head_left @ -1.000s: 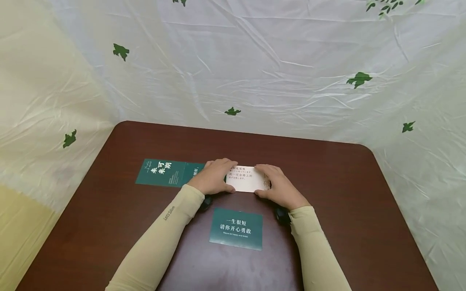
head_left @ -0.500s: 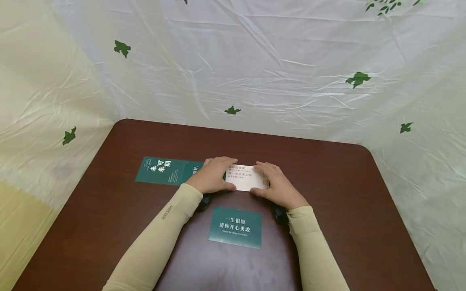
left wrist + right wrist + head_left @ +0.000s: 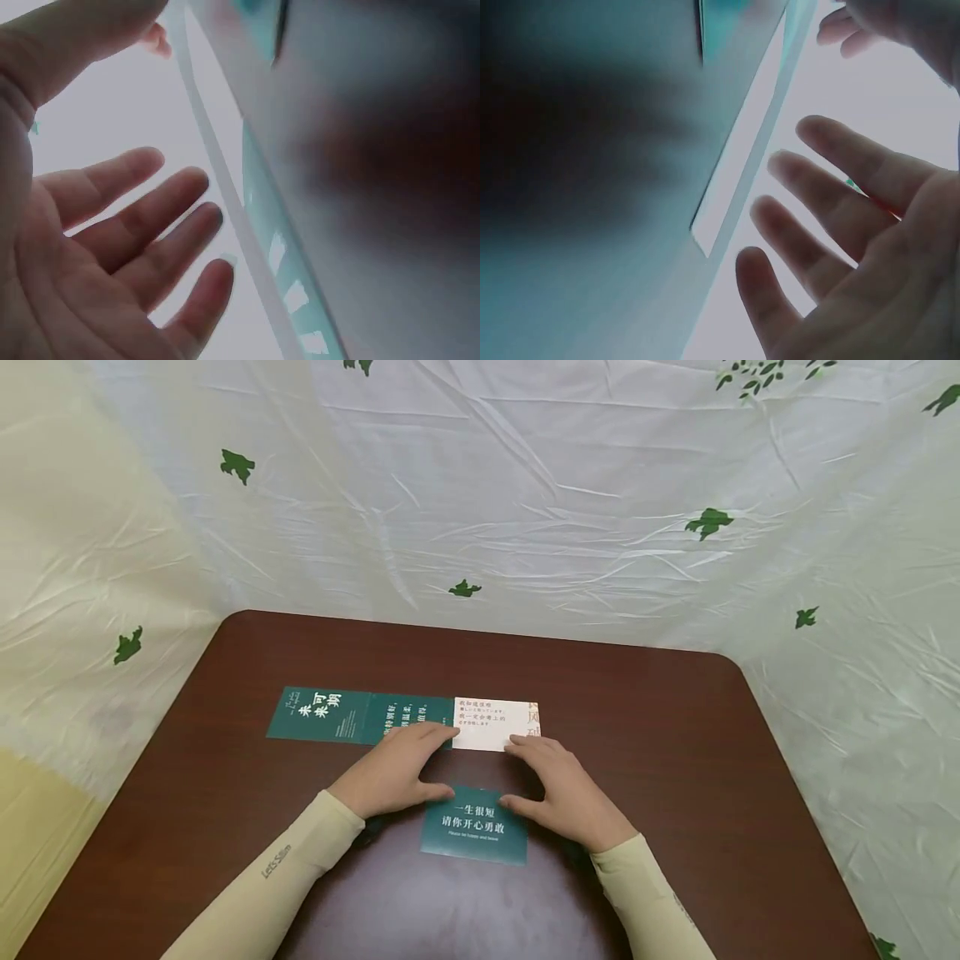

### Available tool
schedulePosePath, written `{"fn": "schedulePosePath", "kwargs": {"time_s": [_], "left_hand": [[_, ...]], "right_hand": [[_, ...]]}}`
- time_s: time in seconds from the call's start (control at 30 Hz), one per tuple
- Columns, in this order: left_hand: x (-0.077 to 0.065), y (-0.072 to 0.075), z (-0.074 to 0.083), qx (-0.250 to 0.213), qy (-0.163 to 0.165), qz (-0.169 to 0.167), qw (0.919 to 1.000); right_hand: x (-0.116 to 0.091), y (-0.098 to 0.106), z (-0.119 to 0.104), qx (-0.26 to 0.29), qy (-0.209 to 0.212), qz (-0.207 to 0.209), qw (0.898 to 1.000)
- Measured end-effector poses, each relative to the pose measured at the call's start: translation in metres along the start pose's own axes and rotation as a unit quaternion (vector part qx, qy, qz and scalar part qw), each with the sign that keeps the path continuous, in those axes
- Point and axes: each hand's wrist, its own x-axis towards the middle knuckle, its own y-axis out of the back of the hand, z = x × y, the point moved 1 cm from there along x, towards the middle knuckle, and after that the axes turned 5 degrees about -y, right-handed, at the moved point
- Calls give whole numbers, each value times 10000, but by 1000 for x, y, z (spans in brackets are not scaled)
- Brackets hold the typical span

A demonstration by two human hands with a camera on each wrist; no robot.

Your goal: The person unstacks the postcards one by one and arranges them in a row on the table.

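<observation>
A white card (image 3: 487, 724) with printed characters lies at the right end of a row on the table. Left of it in the row are a green card (image 3: 411, 703) and another green card (image 3: 318, 714). A separate green card (image 3: 474, 839) with white writing lies nearer the person. My left hand (image 3: 397, 768) hovers over the gap between row and near card, partly hiding the middle card. Opposite it, my right hand (image 3: 570, 793) has its thumb at the near card's right edge. Both wrist views show relaxed, spread fingers (image 3: 187, 232) holding nothing.
The dark brown table (image 3: 660, 735) has rounded far corners. Behind it and along both sides hangs a white sheet (image 3: 525, 510) with green bird and leaf prints. A yellow patch (image 3: 45, 835) shows at the lower left.
Both hands have let go of the white card and drawn back toward the person, over the near green card. The white card stays at the row's end. The head view has shifted slightly.
</observation>
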Motion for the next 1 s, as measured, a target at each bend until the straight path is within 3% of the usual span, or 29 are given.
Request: {"fn": "schedulePosePath", "kwargs": {"time_s": [0.13, 0.3, 0.63, 1.0], "left_hand": [[-26, -9, 9, -32, -189, -202, 9996], [-41, -18, 16, 52, -251, -379, 9990], [-46, -19, 19, 103, -351, -317, 9988], [-44, -19, 21, -337, -216, -348, 9986]], "right_hand": [[-21, -7, -15, -2, 6, -281, 9996], [-37, -16, -26, -103, -125, -511, 9986], [-42, -26, -31, -258, -60, -372, 9990], [-45, -24, -33, -253, 85, -207, 9994]]}}
